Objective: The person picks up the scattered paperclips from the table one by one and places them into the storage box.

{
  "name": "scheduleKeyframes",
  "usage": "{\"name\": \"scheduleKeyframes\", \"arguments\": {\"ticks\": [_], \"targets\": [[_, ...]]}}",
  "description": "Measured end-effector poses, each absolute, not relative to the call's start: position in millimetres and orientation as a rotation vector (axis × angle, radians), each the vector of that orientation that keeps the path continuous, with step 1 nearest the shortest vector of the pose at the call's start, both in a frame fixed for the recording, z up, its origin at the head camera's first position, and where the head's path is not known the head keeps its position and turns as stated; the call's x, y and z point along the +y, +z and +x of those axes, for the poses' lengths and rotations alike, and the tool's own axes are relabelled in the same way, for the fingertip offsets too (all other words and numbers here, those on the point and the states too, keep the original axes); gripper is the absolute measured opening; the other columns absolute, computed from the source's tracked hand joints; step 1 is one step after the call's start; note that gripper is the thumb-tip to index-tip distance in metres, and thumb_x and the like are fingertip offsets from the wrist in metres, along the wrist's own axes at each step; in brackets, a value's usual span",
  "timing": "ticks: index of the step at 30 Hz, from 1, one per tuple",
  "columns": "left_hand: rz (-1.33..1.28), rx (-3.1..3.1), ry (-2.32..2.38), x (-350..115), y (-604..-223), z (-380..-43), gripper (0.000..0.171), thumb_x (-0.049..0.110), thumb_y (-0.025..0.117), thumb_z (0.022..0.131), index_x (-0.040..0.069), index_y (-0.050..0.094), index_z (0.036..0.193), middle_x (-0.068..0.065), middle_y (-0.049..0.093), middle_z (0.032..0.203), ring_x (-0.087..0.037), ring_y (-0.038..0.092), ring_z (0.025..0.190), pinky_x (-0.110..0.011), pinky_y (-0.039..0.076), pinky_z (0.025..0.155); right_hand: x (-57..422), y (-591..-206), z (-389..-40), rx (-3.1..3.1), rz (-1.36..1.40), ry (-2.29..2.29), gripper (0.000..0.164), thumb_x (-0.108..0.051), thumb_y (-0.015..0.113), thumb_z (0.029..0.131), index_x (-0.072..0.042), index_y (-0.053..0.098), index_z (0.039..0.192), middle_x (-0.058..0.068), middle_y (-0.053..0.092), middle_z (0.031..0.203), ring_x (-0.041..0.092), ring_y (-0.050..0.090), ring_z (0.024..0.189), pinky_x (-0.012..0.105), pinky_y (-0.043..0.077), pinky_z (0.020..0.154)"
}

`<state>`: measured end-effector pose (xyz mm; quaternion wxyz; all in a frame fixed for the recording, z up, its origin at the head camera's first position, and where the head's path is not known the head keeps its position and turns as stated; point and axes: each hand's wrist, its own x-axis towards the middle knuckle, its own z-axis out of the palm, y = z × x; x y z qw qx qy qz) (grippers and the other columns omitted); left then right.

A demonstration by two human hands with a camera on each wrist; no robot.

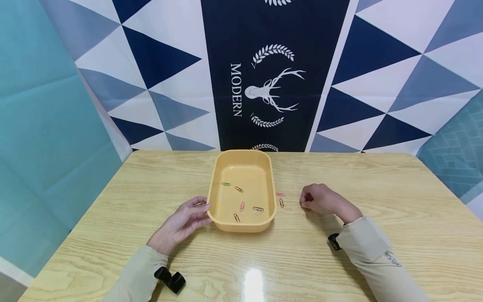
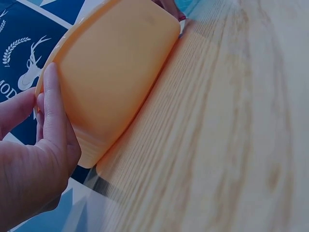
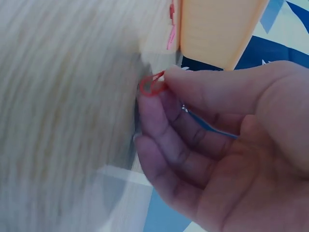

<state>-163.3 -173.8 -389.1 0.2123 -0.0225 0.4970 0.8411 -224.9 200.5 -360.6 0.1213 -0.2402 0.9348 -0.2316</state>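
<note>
A yellow plastic tray [image 1: 243, 228] stands on the table, with several paper clips lying inside, among them a green paper clip [image 1: 226, 184] and a pink paper clip [image 1: 242, 206]. My left hand [image 1: 185, 222] holds the tray's left rim near its front corner, fingers and thumb on either side of the edge in the left wrist view. To the right of the tray, just above the table, my right hand [image 1: 322, 199] pinches a red paper clip [image 3: 150, 87] between thumb and fingertips. Its hold shows only in the right wrist view.
Beside the tray's right wall lie a pink paper clip [image 1: 280, 194] and a brownish-red one [image 1: 281, 203] on the wooden table [image 1: 151, 180]. A patterned cloth [image 1: 173, 71] with a deer print hangs behind the table's far edge.
</note>
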Motion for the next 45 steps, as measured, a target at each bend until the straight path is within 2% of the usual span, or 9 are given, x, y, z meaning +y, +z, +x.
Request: {"name": "scheduleKeyframes", "arguments": {"ticks": [14, 24, 33, 45], "targets": [[-0.059, 1.373, 2.342, -174, -389, -165, 0.018, -0.006, 0.046, 0.096, -0.003, 0.040, 0.113, -0.012, 0.054, 0.099, -0.017, 0.061, 0.084, -0.025, 0.057, 0.076, 195, -350, -227, 2.642, -0.653, -0.991, 0.005, 0.001, 0.063, 0.087, -0.003, 0.063, 0.084, 0.000, 0.064, 0.076, 0.014, 0.056, 0.071, 0.027, 0.047, 0.063], [-0.091, 1.372, 2.353, -174, -388, -165, 0.021, -0.007, 0.047, 0.096, -0.004, 0.040, 0.115, -0.013, 0.054, 0.101, -0.018, 0.061, 0.086, -0.026, 0.057, 0.078, 188, -338, -222, 2.619, -0.612, -1.091, 0.004, -0.005, 0.063, 0.086, -0.002, 0.061, 0.085, 0.001, 0.063, 0.072, 0.023, 0.058, 0.073, 0.025, 0.046, 0.062], [-0.143, 1.361, 2.348, -177, -387, -164, 0.035, -0.004, 0.051, 0.095, -0.005, 0.034, 0.126, -0.015, 0.053, 0.106, -0.020, 0.061, 0.089, -0.027, 0.056, 0.084, 170, -338, -217, 2.650, -0.615, -1.146, 0.005, -0.004, 0.062, 0.082, -0.003, 0.062, 0.086, 0.001, 0.061, 0.075, 0.018, 0.057, 0.072, 0.026, 0.046, 0.061], [-0.072, 1.365, 2.346, -175, -390, -164, 0.023, -0.006, 0.045, 0.097, -0.006, 0.037, 0.118, -0.013, 0.054, 0.102, -0.018, 0.061, 0.088, -0.027, 0.057, 0.080, 155, -345, -211, 2.665, -0.588, -1.277, 0.003, -0.005, 0.063, 0.084, -0.002, 0.062, 0.086, 0.004, 0.064, 0.081, 0.016, 0.059, 0.075, 0.024, 0.048, 0.061]]}}
